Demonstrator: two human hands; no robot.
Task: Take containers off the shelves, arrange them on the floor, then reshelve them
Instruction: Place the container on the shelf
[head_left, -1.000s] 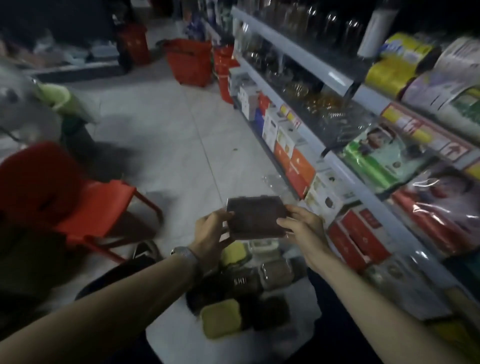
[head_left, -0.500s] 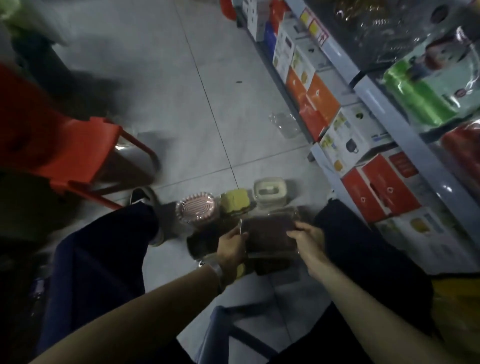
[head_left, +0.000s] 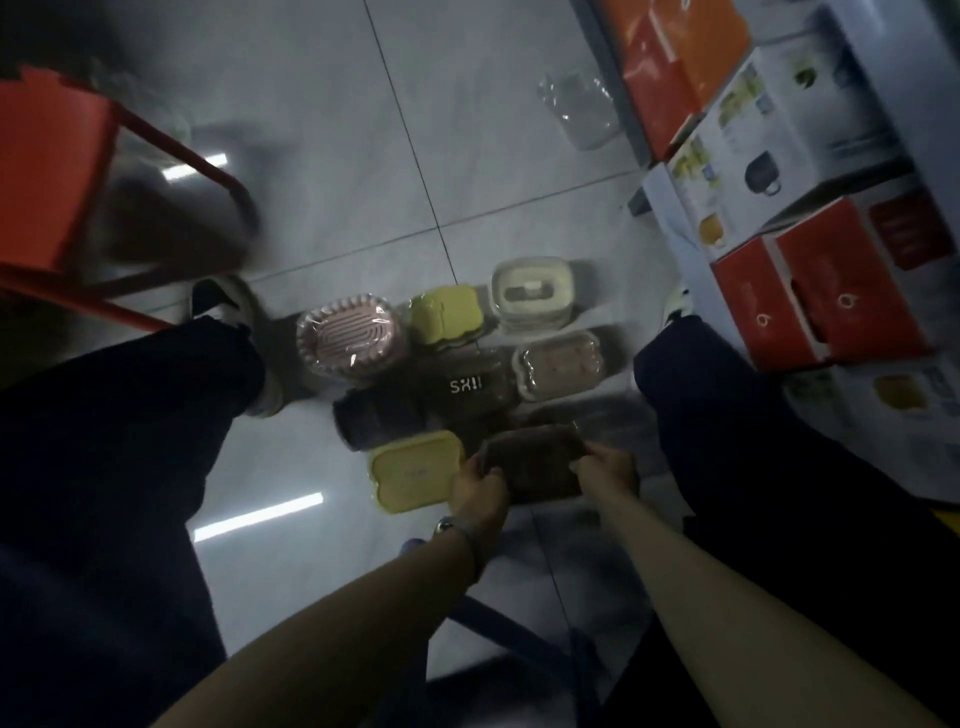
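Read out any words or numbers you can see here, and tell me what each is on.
"SXII", white letters on the dark container on the floor.
"6", or a similar mark, twice on the red box.
White boxes: print too blurred to read.
Held brown container: no text shows.

red chair (head_left: 47, 171) cut off left, brown container (head_left: 530, 467) blurred
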